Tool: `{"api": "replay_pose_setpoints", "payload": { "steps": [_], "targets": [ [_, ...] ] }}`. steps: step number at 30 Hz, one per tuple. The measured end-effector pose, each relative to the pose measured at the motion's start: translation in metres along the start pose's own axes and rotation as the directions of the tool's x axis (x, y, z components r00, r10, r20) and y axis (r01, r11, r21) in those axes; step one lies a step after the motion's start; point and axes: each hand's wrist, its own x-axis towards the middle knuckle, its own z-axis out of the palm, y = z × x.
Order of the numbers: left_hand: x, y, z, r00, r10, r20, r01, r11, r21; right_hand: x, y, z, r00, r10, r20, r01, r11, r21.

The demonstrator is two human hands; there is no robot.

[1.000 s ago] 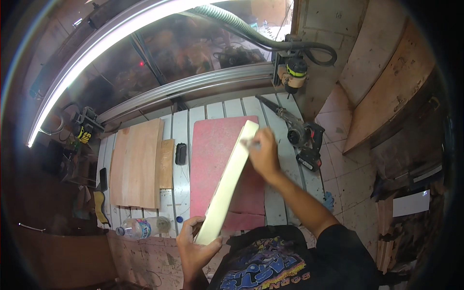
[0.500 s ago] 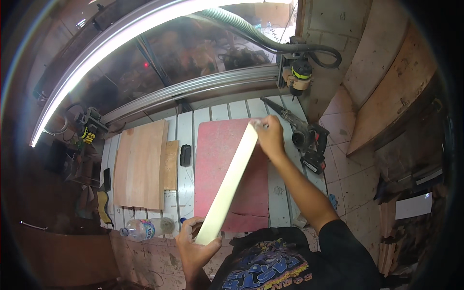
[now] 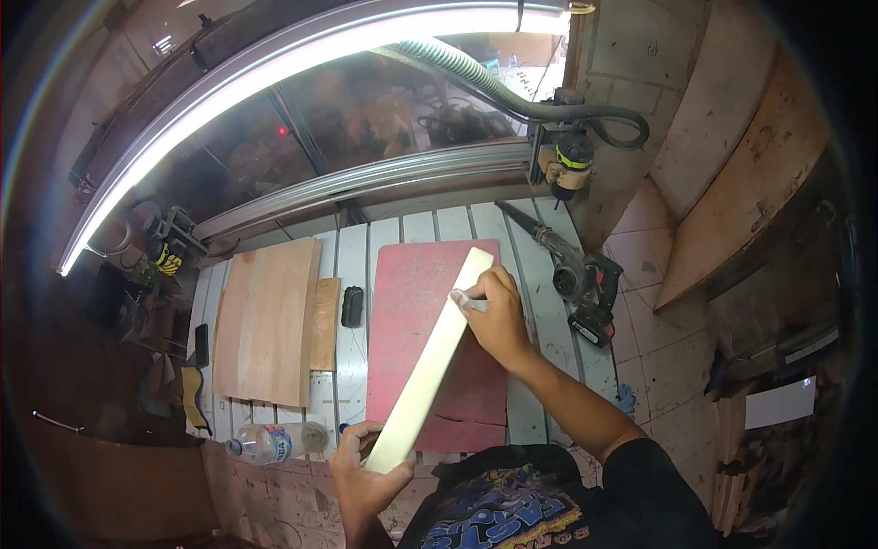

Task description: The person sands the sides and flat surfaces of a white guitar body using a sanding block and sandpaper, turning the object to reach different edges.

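Note:
A long, pale yellow-white strip or board (image 3: 428, 371), seen along a narrow face, slants over a worn red board (image 3: 402, 302) on the slatted white table. My left hand (image 3: 364, 471) grips its near end, thumb on one side and fingers on the other. Farther up, my right hand (image 3: 492, 316) is closed on the strip's right side, fingers and thumb on its upper part, a little below the far end. Both hands look dusty. What the strip is made of I cannot tell.
Left lie a wooden panel (image 3: 265, 320), a thinner wood piece (image 3: 325, 325), a small black object (image 3: 352, 306) and a plastic bottle (image 3: 274, 442). A cordless blower (image 3: 578, 274) rests at the table's right. Behind stand a metal rail (image 3: 384, 174) and a spindle tool (image 3: 569, 165).
My right hand has slid from the strip's far end down toward its middle, so that end now shows. My left hand keeps hold of the near end. The view has shifted slightly.

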Motion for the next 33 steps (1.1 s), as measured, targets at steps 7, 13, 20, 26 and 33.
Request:
{"api": "replay_pose_setpoints", "payload": {
  "steps": [7,13,20,26,33],
  "targets": [
    [0.004,-0.002,0.005,0.999,0.032,0.016,-0.033,0.997,0.070,0.041,0.046,-0.006,0.850,0.526,0.024,-0.523,0.839,0.149],
    [0.000,-0.003,0.002,0.999,0.035,-0.011,-0.034,0.997,0.064,0.007,0.015,-0.002,0.984,0.172,0.038,-0.171,0.984,-0.046],
    [0.006,0.010,-0.004,0.999,0.051,-0.011,-0.050,0.993,0.106,0.051,0.104,-0.014,0.778,0.575,0.255,-0.612,0.785,0.095],
    [0.008,0.008,-0.002,0.998,0.054,0.008,-0.055,0.993,0.109,0.036,0.070,-0.064,0.972,0.003,0.234,-0.015,0.999,0.050],
    [0.006,0.011,-0.003,0.998,0.060,-0.028,-0.057,0.994,0.095,-0.009,-0.016,-0.050,0.701,0.006,0.713,0.206,0.956,-0.210]
  ]
}}
